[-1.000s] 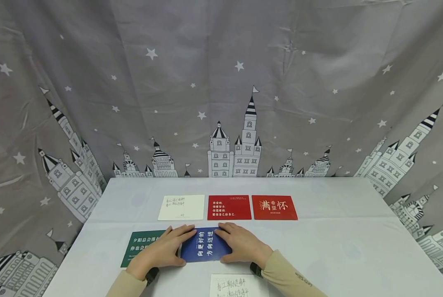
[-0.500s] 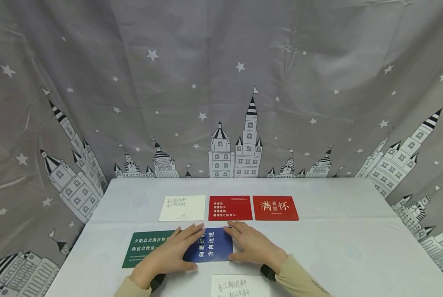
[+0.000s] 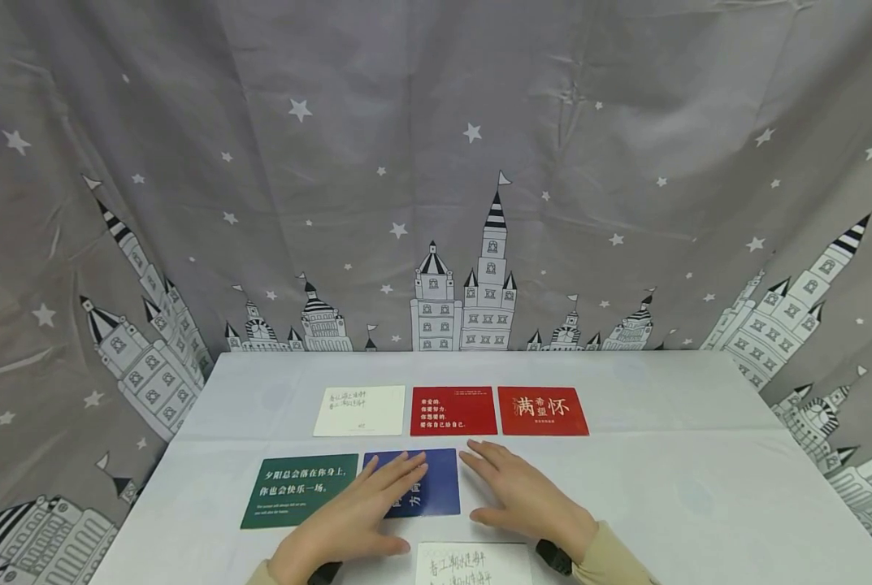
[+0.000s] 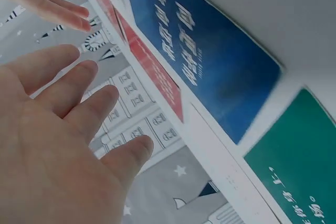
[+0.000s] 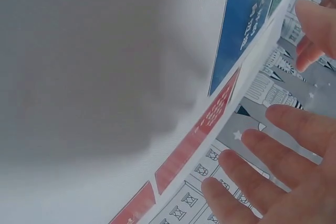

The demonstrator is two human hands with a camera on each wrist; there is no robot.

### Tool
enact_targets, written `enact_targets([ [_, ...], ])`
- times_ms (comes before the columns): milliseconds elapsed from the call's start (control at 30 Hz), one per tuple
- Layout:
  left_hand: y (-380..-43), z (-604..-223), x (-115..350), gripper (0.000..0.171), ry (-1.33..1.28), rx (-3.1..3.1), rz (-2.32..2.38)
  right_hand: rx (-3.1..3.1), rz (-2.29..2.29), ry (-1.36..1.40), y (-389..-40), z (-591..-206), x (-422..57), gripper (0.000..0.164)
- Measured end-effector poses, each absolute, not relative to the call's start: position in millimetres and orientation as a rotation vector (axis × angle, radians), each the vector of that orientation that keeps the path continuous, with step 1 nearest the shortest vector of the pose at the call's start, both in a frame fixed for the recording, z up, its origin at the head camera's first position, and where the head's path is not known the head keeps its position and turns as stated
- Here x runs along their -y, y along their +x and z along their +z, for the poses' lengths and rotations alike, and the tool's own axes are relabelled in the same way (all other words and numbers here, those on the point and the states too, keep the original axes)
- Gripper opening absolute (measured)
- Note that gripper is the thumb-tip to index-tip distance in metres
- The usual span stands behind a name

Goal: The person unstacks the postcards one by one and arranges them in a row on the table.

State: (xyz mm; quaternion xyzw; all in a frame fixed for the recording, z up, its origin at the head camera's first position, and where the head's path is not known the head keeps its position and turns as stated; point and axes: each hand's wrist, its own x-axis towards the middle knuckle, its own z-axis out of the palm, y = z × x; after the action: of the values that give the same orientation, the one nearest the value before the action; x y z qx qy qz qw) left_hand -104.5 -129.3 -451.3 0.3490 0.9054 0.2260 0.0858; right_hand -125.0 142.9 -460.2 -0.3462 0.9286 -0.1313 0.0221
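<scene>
A blue card [image 3: 439,491] with white Chinese characters lies flat on the white tabletop. My left hand [image 3: 351,516] is above its left part and hides some of the characters. In the left wrist view the left hand's fingers [image 4: 94,108] are spread and hold nothing, apart from the blue card [image 4: 210,61]. My right hand [image 3: 523,496] hovers just right of the card, its fingers relaxed around nothing; the right wrist view shows that hand [image 5: 283,166] apart from the cards too. Left of the blue card lies a green card [image 3: 292,491], with a narrow gap between them.
Behind, a row holds a cream handwritten card [image 3: 358,411], a red card [image 3: 453,411] and an orange-red card [image 3: 543,411]. Another handwritten card [image 3: 472,565] lies at the front, cut off by the frame. A grey castle-print curtain [image 3: 436,162] hangs behind the table.
Both hands have let go of the blue card's sides and moved back toward me and to the right, the right hand drifting off the card. The blue card stays in place; more of the green card shows.
</scene>
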Motion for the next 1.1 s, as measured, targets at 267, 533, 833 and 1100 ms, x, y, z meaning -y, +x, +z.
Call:
enact_targets([
  [267, -96.6, -451.9, 119.8, 0.088, 1.096, -2.704, 0.626, -2.880, -0.401, -1.059, -114.4, -461.4, -149.9, 0.074],
  [533, -86.0, -457.7, 111.5, 0.087, 1.029, -2.646, 0.632, -2.888, -0.406, -1.044, -99.4, -461.7, -157.1, 0.074],
  [833, -75.0, -469.3, 108.7, 0.094, 1.106, -2.603, 0.661, -2.779, -0.469, -0.893, -76.8, -461.5, -161.8, 0.075],
  [1100, -66.6, -481.3, 109.9, 0.084, 1.308, -2.610, 0.648, -2.713, -0.509, -0.912, -55.8, -474.2, -167.3, 0.089],
])
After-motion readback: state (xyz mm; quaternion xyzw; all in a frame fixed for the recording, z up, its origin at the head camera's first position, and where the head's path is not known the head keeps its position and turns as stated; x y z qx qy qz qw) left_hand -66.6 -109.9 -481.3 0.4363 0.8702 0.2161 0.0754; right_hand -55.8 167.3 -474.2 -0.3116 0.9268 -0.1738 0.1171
